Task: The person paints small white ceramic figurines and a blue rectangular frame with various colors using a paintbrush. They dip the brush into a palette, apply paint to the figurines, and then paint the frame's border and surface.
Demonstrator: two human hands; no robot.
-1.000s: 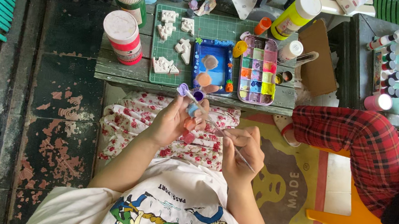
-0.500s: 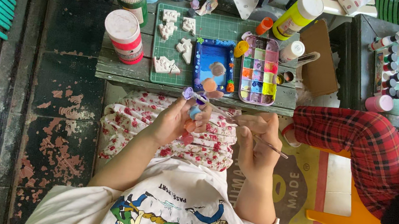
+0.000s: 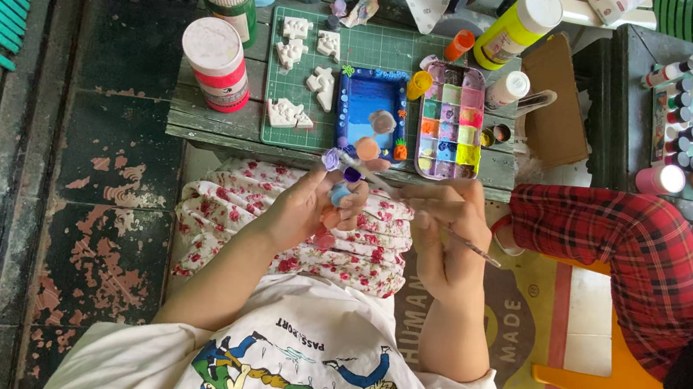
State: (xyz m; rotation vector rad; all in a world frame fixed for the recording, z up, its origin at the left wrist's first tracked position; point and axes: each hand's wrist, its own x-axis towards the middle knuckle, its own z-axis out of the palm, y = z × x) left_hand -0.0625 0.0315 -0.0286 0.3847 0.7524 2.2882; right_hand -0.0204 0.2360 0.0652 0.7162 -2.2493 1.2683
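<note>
1. The left hand (image 3: 299, 207) is curled shut around a small cluster of painted beads (image 3: 338, 186), just below the wooden table (image 3: 191, 117) edge.
2. The right hand (image 3: 444, 239), beside it, pinches a thin paintbrush (image 3: 419, 207).
3. The brush slants up-left, its tip meeting the beads under the blue tray (image 3: 373, 105).

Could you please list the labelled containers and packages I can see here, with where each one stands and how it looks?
Two round tubs, table's left end: pale lids, red and green labels.
Tall squeeze bottle, behind the paint palette: yellow, white cap.
Small bottle, right of the palette: white.
</note>
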